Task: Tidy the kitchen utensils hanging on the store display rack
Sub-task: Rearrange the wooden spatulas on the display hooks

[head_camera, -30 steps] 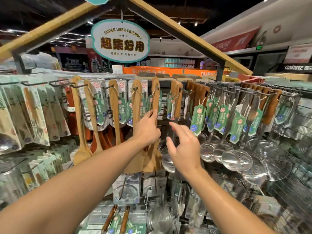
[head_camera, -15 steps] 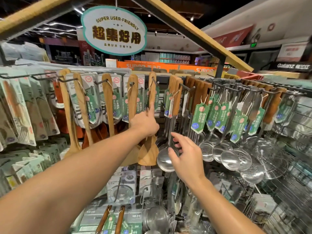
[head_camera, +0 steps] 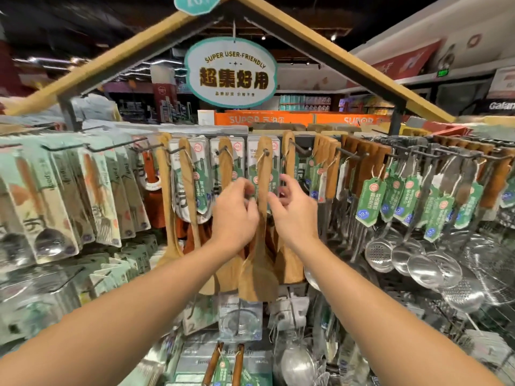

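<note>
Wooden spatulas hang by strings from black hooks along the display rack [head_camera: 303,150]. The middle wooden spatula [head_camera: 262,240] hangs between my two hands. My left hand [head_camera: 234,215] is just left of its handle, fingers curled in at the green tag [head_camera: 255,181]. On the other side, my right hand [head_camera: 295,218] pinches the tag's edge [head_camera: 272,188] with thumb and fingers. Motion blur hides the fingertips. More spatulas [head_camera: 189,190] hang to the left.
Steel skimmers and ladles [head_camera: 404,254] with green tags hang on the right. Packaged spoons and forks [head_camera: 64,196] fill the left hooks. An oval sign [head_camera: 231,71] hangs overhead under a wooden roof frame. Boxed goods sit on the shelf below.
Both hands have come together at the middle spatula's tag. The right hand rose from the steel ladle. The left hand dropped from pointing at a handle. The camera view shifted left.
</note>
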